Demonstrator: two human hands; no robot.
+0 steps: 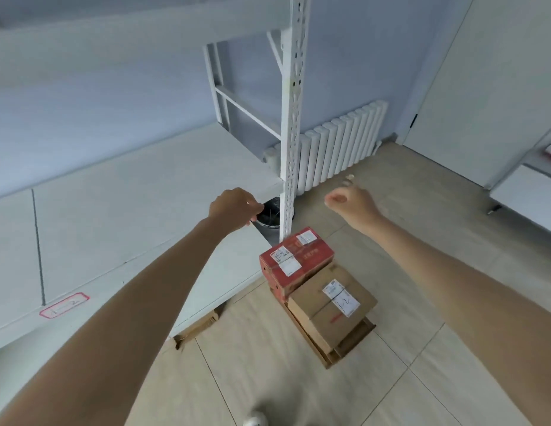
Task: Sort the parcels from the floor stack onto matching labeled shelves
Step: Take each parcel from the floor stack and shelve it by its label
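Both forearms reach forward, left hand (234, 207) and right hand (349, 199) loosely curled, holding nothing. Below them the brown parcel (331, 305) marked 1-2 and the red parcel (295, 261) remain stacked on the floor, long axes running toward the shelf post (291, 149). The shelf (114, 210) tagged 1-2 (64, 305) looks bare, so most sorting seems undone.

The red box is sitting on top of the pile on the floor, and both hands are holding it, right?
Not quite. The head view shows the red cardboard box on top of the pile of brown cardboard parcels on the floor, but neither hand holds it. The left hand and right hand are both empty, up above the pile.
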